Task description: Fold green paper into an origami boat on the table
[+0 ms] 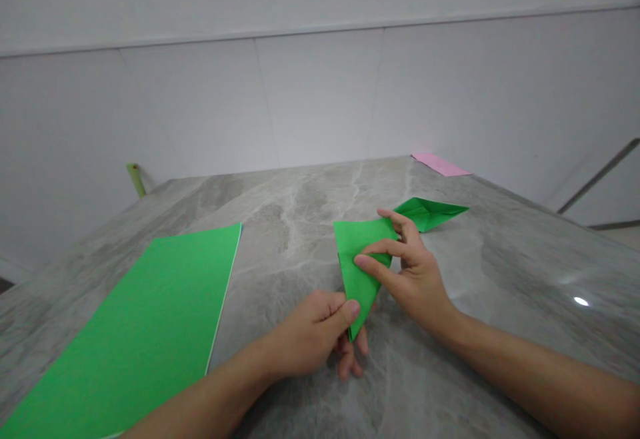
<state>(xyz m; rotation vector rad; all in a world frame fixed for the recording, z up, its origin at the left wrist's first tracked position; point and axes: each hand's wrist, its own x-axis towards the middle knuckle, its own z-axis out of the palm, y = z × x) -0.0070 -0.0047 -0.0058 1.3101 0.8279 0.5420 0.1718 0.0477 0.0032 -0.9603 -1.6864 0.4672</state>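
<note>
A green paper folded into a triangle (356, 252) is held just above the grey marble table (280, 226). My left hand (320, 336) pinches its lower tip between thumb and fingers. My right hand (407, 272) grips the right edge of the same paper, with thumb and index finger pressed on its face. Behind my right hand lies a finished green folded paper shape (433, 212) on the table.
A stack of flat green paper sheets (145, 332) lies at the left of the table. A pink sheet (441, 164) rests at the far right corner. A green stick (136, 180) leans at the far left edge. White wall panels stand behind.
</note>
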